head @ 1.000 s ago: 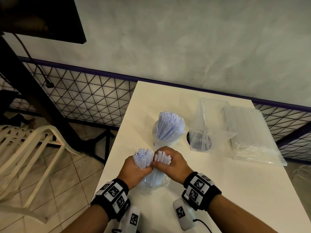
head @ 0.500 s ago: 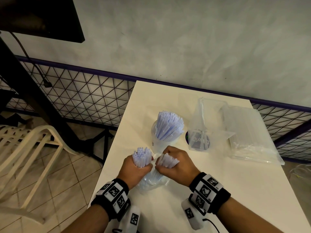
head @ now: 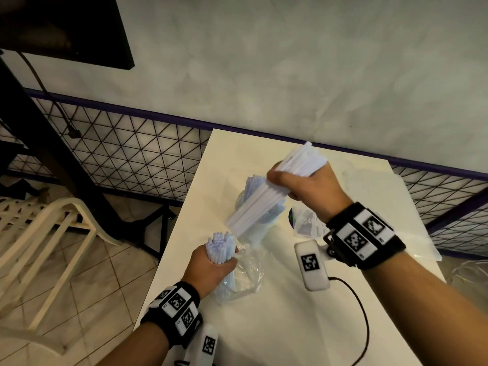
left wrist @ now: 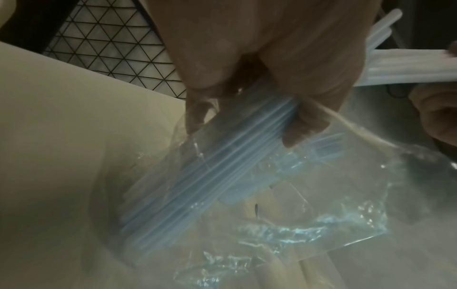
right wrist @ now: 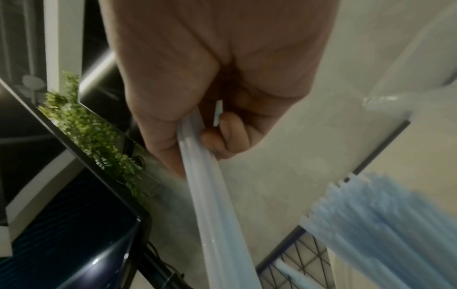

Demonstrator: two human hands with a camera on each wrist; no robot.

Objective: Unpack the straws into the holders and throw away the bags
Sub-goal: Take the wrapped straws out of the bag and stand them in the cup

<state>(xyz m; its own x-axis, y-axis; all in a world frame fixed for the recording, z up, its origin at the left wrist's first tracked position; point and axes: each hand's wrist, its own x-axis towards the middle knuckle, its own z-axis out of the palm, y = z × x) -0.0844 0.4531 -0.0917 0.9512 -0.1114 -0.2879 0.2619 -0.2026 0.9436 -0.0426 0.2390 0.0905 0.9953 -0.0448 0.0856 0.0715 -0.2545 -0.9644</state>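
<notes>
On the white table (head: 290,326) my left hand (head: 211,265) grips an upright bundle of pale blue straws (head: 220,244) whose lower ends sit inside a crumpled clear bag (head: 248,276). The left wrist view shows those straws (left wrist: 222,166) inside the bag (left wrist: 309,215). My right hand (head: 303,183) is raised and grips a second, tilted bundle of straws (head: 258,204), clear of the bag. It hangs just in front of a clear holder packed with straws (head: 252,182). In the right wrist view that bundle (right wrist: 217,205) runs down from my fist (right wrist: 210,78).
A second clear cup with a dark label (head: 303,223) stands partly hidden under my right wrist. Clear plastic bags (head: 375,186) lie at the table's far right. A black cable (head: 361,326) trails near the right arm. A white chair (head: 52,233) and a wire fence (head: 132,154) are to the left.
My right hand has pulled its bundle of straws up out of the bag and carried it away towards the filled holder. The left hand stays put, still gripping its bundle in the bag.
</notes>
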